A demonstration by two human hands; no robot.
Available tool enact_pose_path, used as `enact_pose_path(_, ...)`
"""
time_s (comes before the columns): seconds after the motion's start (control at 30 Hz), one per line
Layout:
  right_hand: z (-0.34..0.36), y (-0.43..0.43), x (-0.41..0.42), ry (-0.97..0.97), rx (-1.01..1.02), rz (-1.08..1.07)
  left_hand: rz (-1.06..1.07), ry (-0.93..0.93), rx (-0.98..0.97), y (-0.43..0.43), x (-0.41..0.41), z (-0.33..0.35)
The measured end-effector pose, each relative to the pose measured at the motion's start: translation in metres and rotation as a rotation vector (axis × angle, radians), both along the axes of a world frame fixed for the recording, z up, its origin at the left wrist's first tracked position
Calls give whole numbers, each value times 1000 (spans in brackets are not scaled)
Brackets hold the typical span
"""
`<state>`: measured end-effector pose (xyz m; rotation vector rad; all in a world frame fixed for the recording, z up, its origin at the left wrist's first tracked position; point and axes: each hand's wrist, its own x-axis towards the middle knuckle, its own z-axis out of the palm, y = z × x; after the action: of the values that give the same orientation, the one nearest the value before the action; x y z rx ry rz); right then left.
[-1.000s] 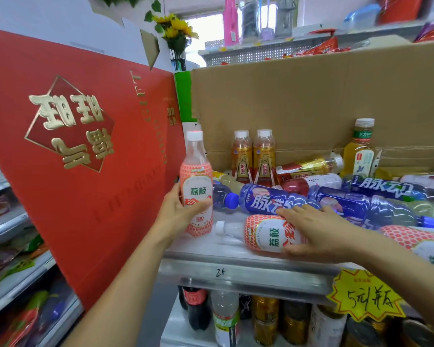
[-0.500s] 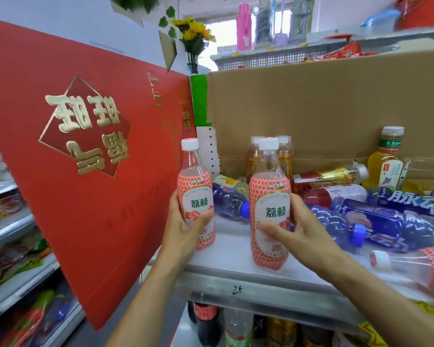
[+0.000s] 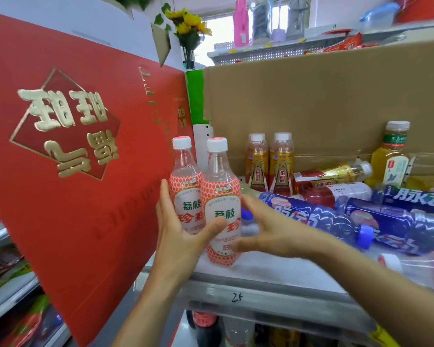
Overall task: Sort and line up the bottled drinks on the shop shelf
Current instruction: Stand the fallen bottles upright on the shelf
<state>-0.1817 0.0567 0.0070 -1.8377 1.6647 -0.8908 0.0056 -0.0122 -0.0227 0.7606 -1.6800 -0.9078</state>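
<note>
Steel shelf (image 3: 273, 295) beside red box (image 3: 85, 201); left hand (image 3: 178, 237) grips lychee bottles (image 3: 221, 191), right hand (image 3: 268, 231) spread loose.

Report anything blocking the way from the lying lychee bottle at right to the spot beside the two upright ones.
Nothing visible does: the shelf front between the lying lychee bottle and the upright lychee bottles shows bare, though the right forearm hides part; blue bottles lie behind.

Single head cam, wide-angle, facing forward and slightly down, close to shelf (image 3: 273, 294). Left hand (image 3: 177, 237), right hand (image 3: 268, 234) and bottles (image 3: 221, 194) sit mid-frame; box (image 3: 323, 101) fills frame above right hand.
</note>
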Motion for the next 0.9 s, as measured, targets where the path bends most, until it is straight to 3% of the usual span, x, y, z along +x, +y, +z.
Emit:
enact_pose_path(0.13, 15, 5, -62, 723, 117, -295, 143, -62, -83, 15, -14, 3)
enact_pose_path(0.23, 6, 2, -85, 914, 184, -375, 267, -65, -177, 23, -22, 11)
enact_pose_path(0.33, -1, -17, -88, 988, -8, -250, 363, -89, -299, 22, -33, 36)
enact_pose_path(0.43, 0, -47, -66, 1011, -234, -110, 446, -232, -431, 18, -44, 66)
enact_pose_path(0.6, -7, -81, -36, 1191, -222, -119, 552, -394, -484, 20, -50, 76)
enact_pose_path(0.77, 11, -86, -39, 1032, -296, -92, 463, -201, -385, 28, -44, 68)
enact_pose_path(0.9, 59, -86, -51, 746, -289, -45, 396, 13, -286, 32, -32, 60)
